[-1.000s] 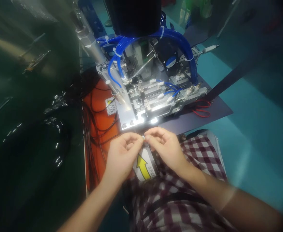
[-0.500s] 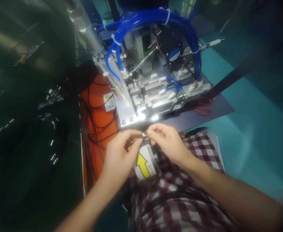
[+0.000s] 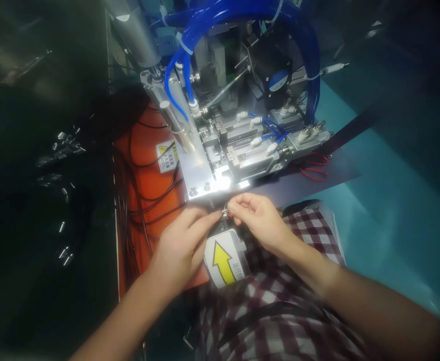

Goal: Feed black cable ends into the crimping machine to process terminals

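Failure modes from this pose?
Thin wires could slip or bend, since the right hand seems to pinch them only by the fingertips. The left hand could snag the black cables on the orange surface if it swings outward.

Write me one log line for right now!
left hand: fingertips at small wired piece | right hand: pinching its wires | metal machine: beyond both hands

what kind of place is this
Probably a factory workshop or assembly station: there's a metal machine fixture fed by thick blue tubing, and a warning label on the orange surface.
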